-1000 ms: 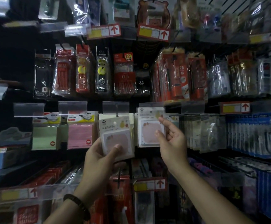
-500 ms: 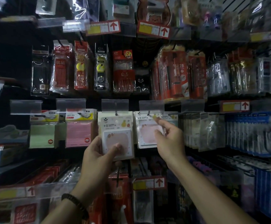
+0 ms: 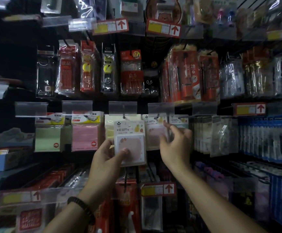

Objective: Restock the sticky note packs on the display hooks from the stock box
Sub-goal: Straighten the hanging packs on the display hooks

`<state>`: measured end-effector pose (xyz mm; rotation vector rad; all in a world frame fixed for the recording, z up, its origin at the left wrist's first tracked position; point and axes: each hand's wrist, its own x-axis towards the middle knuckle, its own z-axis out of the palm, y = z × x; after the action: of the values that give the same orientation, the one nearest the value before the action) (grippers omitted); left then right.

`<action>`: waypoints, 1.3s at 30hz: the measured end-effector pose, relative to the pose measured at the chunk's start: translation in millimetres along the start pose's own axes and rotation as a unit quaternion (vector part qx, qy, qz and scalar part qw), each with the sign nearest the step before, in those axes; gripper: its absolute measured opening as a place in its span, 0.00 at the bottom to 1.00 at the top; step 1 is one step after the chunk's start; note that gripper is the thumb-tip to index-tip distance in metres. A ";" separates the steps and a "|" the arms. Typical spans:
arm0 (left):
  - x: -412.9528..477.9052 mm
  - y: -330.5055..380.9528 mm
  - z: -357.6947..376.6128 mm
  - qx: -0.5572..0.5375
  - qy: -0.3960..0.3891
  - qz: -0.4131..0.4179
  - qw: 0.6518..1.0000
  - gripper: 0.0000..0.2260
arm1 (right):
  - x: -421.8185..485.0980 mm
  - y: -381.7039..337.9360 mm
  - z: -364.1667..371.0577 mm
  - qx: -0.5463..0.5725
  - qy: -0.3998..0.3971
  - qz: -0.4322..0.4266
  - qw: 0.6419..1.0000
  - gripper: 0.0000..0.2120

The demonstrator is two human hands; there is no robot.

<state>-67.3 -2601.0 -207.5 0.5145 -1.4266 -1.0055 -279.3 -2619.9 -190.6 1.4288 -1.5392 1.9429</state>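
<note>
Left thumb (image 3: 124, 151) presses flat on the front of the BE HAPPY pack (image 3: 130, 140), with the other fingers curled behind it, so my left hand (image 3: 106, 158) is clamped on that pack near its lower left corner. The pack is upright and facing me. Its top edge sits just under the hook (image 3: 123, 115) and I can't tell if the hang hole is on the hook. Right fingers (image 3: 166, 125) are apart and loosely bent. The index tip is up at the top of the hanging pack (image 3: 155, 132) just right of the BE HAPPY pack. My right hand (image 3: 175, 148) is blurred, so I can't tell if it pinches anything. There's a dark bead bracelet (image 3: 81, 207) on my left wrist, below the BE HAPPY pack. Directly behind the pack is a pale yellow pack (image 3: 110, 126) on the same hook. Above it is a clear label holder (image 3: 122, 108). Left of it are a pink pad pack (image 3: 84, 133) and, further left, a green pad pack (image 3: 48, 137), both hanging. Above the BE HAPPY pack is a row of red pen packs (image 3: 131, 74). Below and to the right is a red price tag (image 3: 158, 190) with an up arrow. Far right of the pack are blue carded packs (image 3: 263, 140) in a dense row.
</note>
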 end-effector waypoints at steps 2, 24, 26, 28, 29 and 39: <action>0.0 2.4 6.7 0.005 -0.011 -0.003 1.000 0.11 | -13.3 -7.0 -9.3 0.079 0.006 -0.020 0.997 0.12; 0.0 -4.9 27.6 0.282 0.001 0.134 0.950 0.14 | -12.4 -5.7 -27.4 0.314 -0.050 0.043 0.947 0.26; 1.8 -5.6 25.3 0.303 0.003 0.141 0.943 0.13 | -8.0 -5.8 -25.4 0.304 -0.051 0.044 0.950 0.25; 4.7 -7.1 22.6 0.330 0.004 0.148 0.932 0.16 | -6.8 -6.0 -24.9 0.280 -0.048 0.035 0.958 0.25; 5.8 -7.6 22.0 0.337 0.003 0.153 0.929 0.18 | -6.2 -6.5 -25.1 0.265 -0.044 0.029 0.963 0.25; 11.9 -2.8 25.7 0.408 -0.042 0.199 0.890 0.24 | 12.5 3.4 -17.5 0.097 -0.044 0.023 0.994 0.22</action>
<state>-94.3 -2605.2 -199.6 0.7397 -1.9194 -0.0546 -296.6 -2610.5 -181.4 1.5878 -1.4657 2.1338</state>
